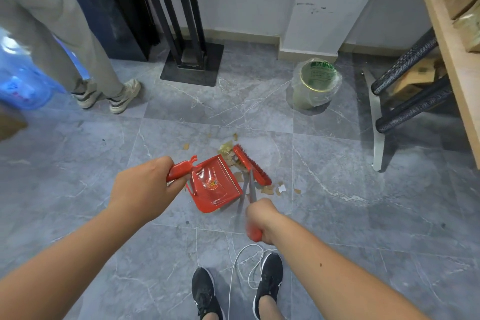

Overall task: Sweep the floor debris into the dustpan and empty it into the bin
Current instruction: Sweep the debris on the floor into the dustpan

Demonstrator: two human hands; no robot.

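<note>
My left hand point(145, 187) grips the red handle of a red dustpan point(215, 186) that rests on the grey tiled floor, its open lip facing right. My right hand point(259, 218) grips the red grip of a broom whose metal shaft runs up to a red brush head point(252, 165) set just right of the pan's lip. Brown and yellowish paper scraps point(228, 152) lie piled at the lip between pan and brush. More scraps point(275, 189) lie scattered to the right of the brush. A green bin point(315, 83) with a clear plastic liner stands farther back on the right.
Another person's legs and pale sneakers point(109, 96) stand at the back left beside a blue water jug point(23, 78). A black table pedestal point(192, 65) stands behind, a chair base point(379, 122) and desk at right. A white cable point(246, 265) hangs by my black shoes.
</note>
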